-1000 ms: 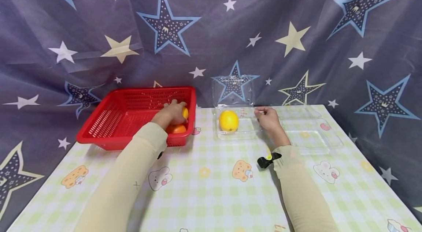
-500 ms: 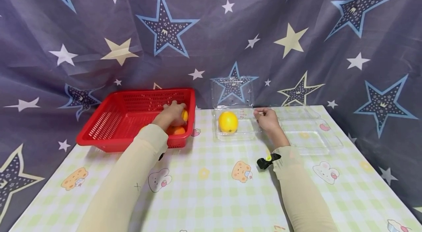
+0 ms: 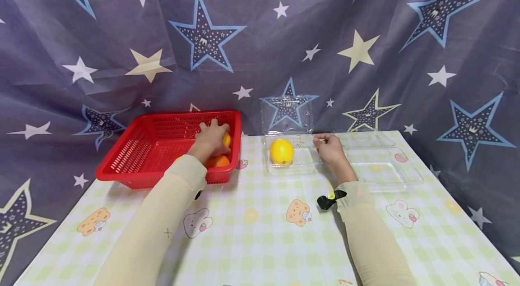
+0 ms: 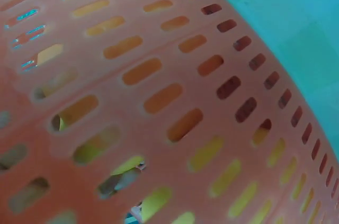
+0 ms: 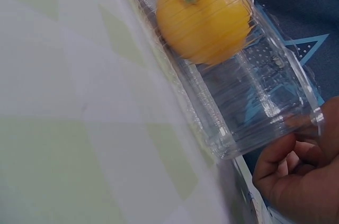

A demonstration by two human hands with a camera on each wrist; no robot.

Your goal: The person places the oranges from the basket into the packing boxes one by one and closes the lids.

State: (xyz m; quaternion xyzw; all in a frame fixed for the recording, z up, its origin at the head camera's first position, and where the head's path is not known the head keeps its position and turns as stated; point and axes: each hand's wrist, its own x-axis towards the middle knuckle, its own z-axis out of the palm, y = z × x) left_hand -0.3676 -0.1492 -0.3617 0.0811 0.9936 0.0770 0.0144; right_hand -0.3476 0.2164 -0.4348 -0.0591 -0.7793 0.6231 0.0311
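Two hands busy: left hand (image 3: 210, 138) cups an orange (image 3: 227, 140) inside red basket (image 3: 134, 150); right hand (image 3: 331, 148) apparently pinches clear box (image 3: 302, 166) at its 3 o'clock edge.

Red slotted basket (image 3: 138, 150) at centre left, orange fruit (image 3: 218, 161) inside it, yellow fruit (image 3: 281, 151) in a clear plastic box (image 3: 302, 165), pale green-and-white checked worktop (image 3: 260, 232) with cartoon animals, grey-purple backdrop (image 3: 260, 29) with blue, white and cream stars, cream sleeves (image 3: 154, 227).
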